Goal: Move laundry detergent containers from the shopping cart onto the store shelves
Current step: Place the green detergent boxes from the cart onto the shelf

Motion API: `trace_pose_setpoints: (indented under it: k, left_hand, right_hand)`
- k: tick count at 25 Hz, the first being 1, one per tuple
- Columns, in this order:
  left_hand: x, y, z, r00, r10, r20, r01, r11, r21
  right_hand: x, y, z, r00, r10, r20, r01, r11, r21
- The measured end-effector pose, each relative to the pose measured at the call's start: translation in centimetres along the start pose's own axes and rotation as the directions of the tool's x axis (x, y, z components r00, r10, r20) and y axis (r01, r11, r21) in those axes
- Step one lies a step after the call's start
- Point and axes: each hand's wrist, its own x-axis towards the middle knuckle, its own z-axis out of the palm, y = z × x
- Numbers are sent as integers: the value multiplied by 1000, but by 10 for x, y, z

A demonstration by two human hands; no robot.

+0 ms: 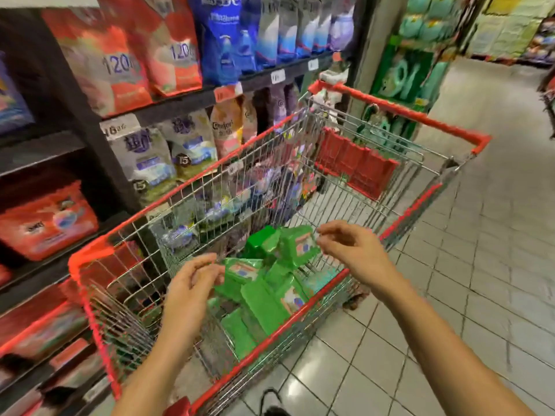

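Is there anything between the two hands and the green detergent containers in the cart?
The left hand and the right hand hover above the green containers in the cart; nothing visible lies between.

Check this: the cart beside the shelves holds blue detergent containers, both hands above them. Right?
Wrong colour: the head view shows green detergent containers. They do lie in the cart beside the shelves, left hand and right hand above them.
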Motion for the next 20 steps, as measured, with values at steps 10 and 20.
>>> trace_pose_setpoints:
  k: [10, 20]
  left_hand:
    - [221, -61, 128, 965, -251, 76, 223, 937, 269]
    - [331, -242, 211, 818, -575, 20, 542, 782, 307]
  right_hand:
    - [252, 91, -16, 937, 336, 99, -317, 934, -166]
    - [374, 299, 28, 661, 750, 31, -748, 661, -53]
